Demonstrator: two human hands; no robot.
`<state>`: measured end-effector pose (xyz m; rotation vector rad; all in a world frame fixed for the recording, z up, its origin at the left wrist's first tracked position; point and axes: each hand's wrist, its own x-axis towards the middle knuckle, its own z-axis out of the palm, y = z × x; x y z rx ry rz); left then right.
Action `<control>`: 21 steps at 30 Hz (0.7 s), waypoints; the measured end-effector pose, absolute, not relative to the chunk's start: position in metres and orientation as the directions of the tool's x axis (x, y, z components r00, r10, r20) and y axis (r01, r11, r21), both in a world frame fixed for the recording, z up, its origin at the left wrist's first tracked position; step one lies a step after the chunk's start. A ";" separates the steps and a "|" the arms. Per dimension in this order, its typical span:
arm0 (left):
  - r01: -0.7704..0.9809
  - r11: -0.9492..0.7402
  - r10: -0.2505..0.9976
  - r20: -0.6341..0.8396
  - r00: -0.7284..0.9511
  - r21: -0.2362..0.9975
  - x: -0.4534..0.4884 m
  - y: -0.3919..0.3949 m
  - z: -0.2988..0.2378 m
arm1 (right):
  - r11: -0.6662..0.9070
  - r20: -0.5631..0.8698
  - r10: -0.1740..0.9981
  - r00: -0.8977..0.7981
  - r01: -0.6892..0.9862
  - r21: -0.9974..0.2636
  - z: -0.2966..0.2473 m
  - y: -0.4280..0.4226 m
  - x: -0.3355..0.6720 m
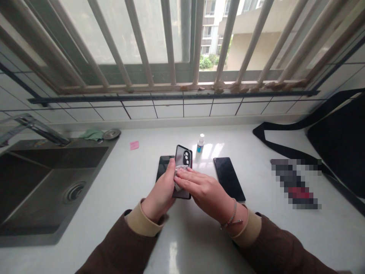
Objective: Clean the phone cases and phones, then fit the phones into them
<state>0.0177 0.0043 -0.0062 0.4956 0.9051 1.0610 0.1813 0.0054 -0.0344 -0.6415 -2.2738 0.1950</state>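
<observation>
We hold one black-rimmed phone case [180, 155], camera cutout at its upper right, raised over the white countertop [114, 190] near the middle of the view. Our left hand [160, 191] pinches it by the left edge, thumb uppermost and other fingers mostly hidden, probably to brace it against pressure. Our right hand [203, 186] lays its fingers close together over one crumpled white tissue [181, 168], pressing it to the case's face; its thumb is out of sight, so we cannot tell whether it closes around anything. Two dark phones lie flat on either side, within easy reach: the left phone [164, 164], partly covered by our hand, and the right phone [229, 179], in full view. Beyond the case, one small white-capped bottle [200, 144] stands upright, likely so its contents stay put. Farther left are one pink paper slip [134, 145] and one sink [37, 239], with one faucet [42, 131], one green cloth [92, 134] and one metal drain strainer [111, 134] along its back. Farther right are one pixelated object [296, 186] and one strapped black bag [339, 131].
</observation>
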 end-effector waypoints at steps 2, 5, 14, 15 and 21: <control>-0.536 0.419 0.907 -0.371 0.201 0.733 0.019 0.003 -0.009 | 0.845 0.623 0.528 -0.578 0.434 -0.313 -0.035 0.007 0.183; -0.486 0.364 0.931 -0.303 0.202 0.795 0.017 -0.001 -0.012 | 0.801 0.615 0.583 -0.531 0.503 -0.325 -0.036 0.010 0.186; -0.234 0.409 0.876 -0.308 0.370 0.882 0.013 -0.009 -0.005 | 0.640 0.574 0.729 -0.373 0.669 -0.377 -0.036 0.014 0.195; -0.248 0.403 0.883 -0.303 0.358 0.881 0.014 -0.009 -0.004 | 0.634 0.572 0.733 -0.368 0.674 -0.379 -0.036 0.015 0.195; -0.169 0.296 0.934 -0.247 0.258 0.940 0.015 -0.008 -0.006 | 0.629 0.558 0.740 -0.376 0.681 -0.375 -0.037 0.019 0.195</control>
